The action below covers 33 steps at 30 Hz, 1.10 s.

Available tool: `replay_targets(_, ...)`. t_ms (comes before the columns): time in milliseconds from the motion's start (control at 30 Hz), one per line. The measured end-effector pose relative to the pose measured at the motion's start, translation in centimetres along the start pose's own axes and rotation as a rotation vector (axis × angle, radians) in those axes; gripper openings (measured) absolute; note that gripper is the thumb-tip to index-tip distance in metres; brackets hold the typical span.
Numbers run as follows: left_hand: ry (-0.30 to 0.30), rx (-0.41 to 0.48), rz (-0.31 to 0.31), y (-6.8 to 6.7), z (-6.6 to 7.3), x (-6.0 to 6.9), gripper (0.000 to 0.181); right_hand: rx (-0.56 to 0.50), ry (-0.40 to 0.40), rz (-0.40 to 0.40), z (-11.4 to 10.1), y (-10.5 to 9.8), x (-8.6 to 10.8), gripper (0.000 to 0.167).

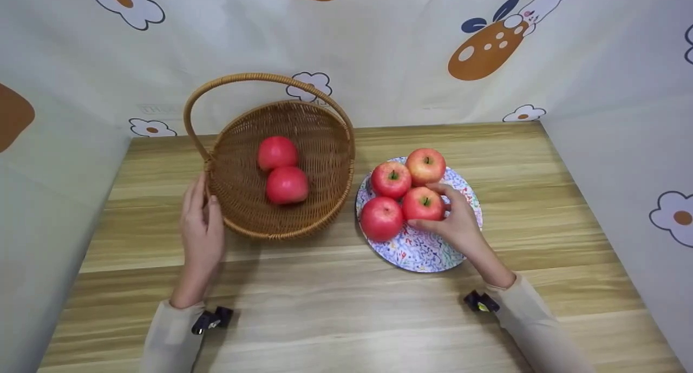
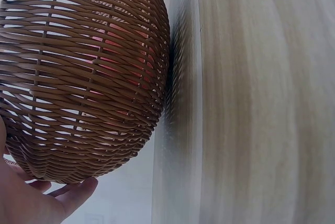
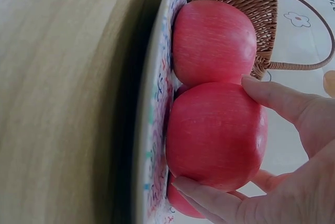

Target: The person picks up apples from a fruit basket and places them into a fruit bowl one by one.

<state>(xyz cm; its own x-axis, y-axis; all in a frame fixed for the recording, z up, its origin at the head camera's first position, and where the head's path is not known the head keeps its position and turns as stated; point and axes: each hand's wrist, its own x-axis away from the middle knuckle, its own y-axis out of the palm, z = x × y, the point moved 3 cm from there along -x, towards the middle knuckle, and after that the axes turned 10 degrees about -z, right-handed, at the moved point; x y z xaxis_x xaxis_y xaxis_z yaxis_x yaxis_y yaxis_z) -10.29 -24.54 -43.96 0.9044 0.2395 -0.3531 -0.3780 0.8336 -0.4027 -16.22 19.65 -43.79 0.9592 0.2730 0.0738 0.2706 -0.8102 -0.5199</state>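
My right hand grips a red apple on the patterned plate, thumb and fingers spread around its sides. In the right wrist view the held apple sits right against the plate, with another apple beside it. Three more apples share the plate, among them a paler one at the back. The left hand rests against the outer left side of a wicker basket, its fingers fairly straight along the weave. Inside the basket lie two red apples, one behind the other.
The basket's tall arched handle rises over its opening. Basket and plate stand side by side on a wood-grain table. A printed cloth hangs behind and along both sides.
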Motion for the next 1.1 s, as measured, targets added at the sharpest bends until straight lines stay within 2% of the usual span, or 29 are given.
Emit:
replay_targets(400,-0.014,0.005,-0.007,0.01,0.12,0.15,0.051,-0.024,0.008,-0.015,0.25,0.1,0.0,0.076)
replay_targets(767,-0.02,0.008,-0.011,0.03,0.11,0.16,0.051,-0.023,-0.023,-0.009,0.39,0.12,-0.13,0.078)
replay_targets(967,-0.024,0.012,-0.013,-0.01,0.09,0.06,0.051,-0.019,-0.039,-0.032,0.31,-0.01,-0.1,0.08)
replay_targets(1100,-0.007,0.006,-0.008,-0.01,0.08,0.01,0.051,-0.022,-0.043,-0.032,0.22,-0.09,-0.05,0.081)
